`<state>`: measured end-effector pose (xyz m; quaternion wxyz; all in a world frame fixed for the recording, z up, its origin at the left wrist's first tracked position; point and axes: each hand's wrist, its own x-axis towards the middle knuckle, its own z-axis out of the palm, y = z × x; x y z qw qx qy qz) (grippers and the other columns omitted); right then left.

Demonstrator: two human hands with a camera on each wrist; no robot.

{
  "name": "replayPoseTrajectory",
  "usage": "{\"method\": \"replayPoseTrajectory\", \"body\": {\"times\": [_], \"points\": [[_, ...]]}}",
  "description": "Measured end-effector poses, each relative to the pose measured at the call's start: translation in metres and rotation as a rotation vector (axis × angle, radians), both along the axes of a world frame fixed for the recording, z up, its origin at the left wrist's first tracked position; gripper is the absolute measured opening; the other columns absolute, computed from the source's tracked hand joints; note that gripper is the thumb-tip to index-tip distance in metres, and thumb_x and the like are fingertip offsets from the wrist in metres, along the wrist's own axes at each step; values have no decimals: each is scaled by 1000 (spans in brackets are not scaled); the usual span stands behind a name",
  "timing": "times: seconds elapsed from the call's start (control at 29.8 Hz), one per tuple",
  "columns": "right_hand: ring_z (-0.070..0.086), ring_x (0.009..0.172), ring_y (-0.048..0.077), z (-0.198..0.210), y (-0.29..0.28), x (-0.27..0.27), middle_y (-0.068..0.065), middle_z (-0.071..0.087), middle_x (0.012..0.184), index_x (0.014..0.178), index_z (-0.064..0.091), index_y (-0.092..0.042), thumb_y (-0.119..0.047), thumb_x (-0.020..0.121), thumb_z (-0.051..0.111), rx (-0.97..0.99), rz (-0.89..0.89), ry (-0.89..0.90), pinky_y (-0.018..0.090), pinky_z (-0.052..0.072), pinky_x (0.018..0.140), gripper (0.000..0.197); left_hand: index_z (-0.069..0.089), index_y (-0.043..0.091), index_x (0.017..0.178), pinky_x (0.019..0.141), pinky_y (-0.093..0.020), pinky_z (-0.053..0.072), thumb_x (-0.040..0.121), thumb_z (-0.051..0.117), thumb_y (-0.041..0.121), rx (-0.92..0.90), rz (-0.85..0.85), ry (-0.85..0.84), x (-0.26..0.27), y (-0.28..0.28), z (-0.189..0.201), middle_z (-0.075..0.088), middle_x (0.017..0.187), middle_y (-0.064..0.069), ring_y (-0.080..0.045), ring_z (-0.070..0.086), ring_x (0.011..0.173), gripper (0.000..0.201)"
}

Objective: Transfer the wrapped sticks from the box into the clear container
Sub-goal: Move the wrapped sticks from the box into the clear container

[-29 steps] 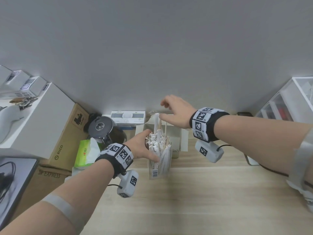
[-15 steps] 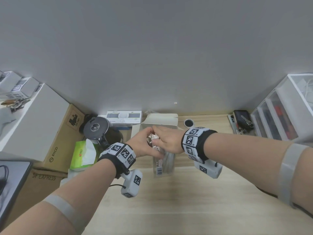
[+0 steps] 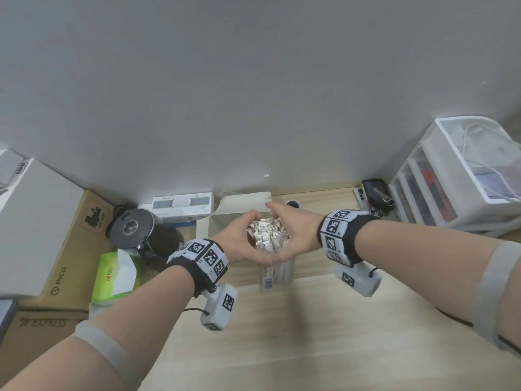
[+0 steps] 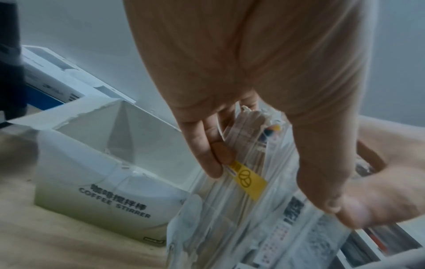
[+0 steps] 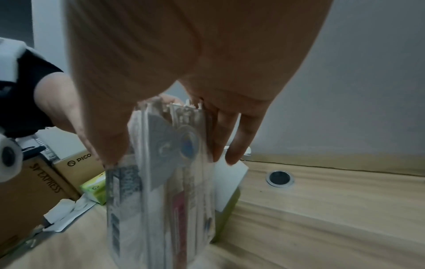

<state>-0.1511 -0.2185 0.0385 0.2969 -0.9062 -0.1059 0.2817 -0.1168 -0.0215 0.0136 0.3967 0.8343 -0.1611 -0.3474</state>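
Paper-wrapped sticks [image 3: 267,234] cupped upright by both hands [image 3: 272,235] in clear container [image 3: 275,275]; best squeezed evenly, pressed straight down.

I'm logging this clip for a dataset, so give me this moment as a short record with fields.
left hand: cups the sticks' left side
right hand: cups their right side
wrapped sticks: bundle standing upright between both hands
clear container: on the wooden desk, holds the sticks
box: open, marked COFFEE STIRRER, behind the container
nearby: green tissue pack
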Motion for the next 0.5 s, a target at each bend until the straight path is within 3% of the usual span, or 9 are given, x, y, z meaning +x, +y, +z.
{"method": "replayPoseTrajectory", "body": {"times": [0.07, 0.13, 0.24, 0.3, 0.37, 0.5], "points": [[57, 115, 14, -7, -14, -3, -5, 56, 130, 146, 32, -19, -50, 60, 86, -19, 2, 26, 34, 49, 100, 106, 53, 24, 122, 97, -52, 59, 45, 99, 31, 10, -25, 6, -1, -10, -1, 71, 115, -9, -28, 73, 104, 90], [62, 99, 12, -10, -24, -7, -10, 62, 113, 132, 45, -22, -51, 57, 86, -42, -9, 22, 34, 55, 90, 90, 52, 30, 121, 98, -50, 58, 44, 98, 36, 29, -69, 0, -4, -24, -1, 70, 116, -4, -27, 72, 107, 90], [62, 97, 11, -14, -46, -12, -10, 62, 110, 127, 46, -22, -49, 58, 87, -61, -49, 10, 28, 54, 83, 85, 47, 34, 131, 99, -40, 56, 50, 98, 36, 75, -163, -26, -6, -50, 1, 62, 124, 3, -16, 67, 100, 95], [59, 86, 9, -17, -65, -14, -12, 59, 100, 119, 46, -23, -45, 59, 88, -128, -74, -16, 20, 48, 69, 77, 44, 29, 140, 91, -31, 55, 62, 98, 25, 105, -176, -19, -4, -64, 3, 55, 125, 4, -13, 63, 91, 95], [54, 83, 9, -21, -87, -15, -8, 58, 106, 122, 44, -22, -43, 61, 88, -220, -106, -38, 20, 42, 68, 78, 47, 25, 140, 85, -29, 56, 69, 96, 20, 121, -131, 1, 0, -75, 5, 55, 127, 3, -17, 66, 88, 87], [53, 92, 16, -31, -123, -8, 1, 50, 126, 135, 38, -18, -40, 67, 84, -339, -202, -47, 27, 46, 78, 85, 60, 20, 126, 84, -32, 57, 75, 93, 23, 135, -13, -10, 14, -77, 1, 66, 120, -3, -16, 64, 81, 61]]}}
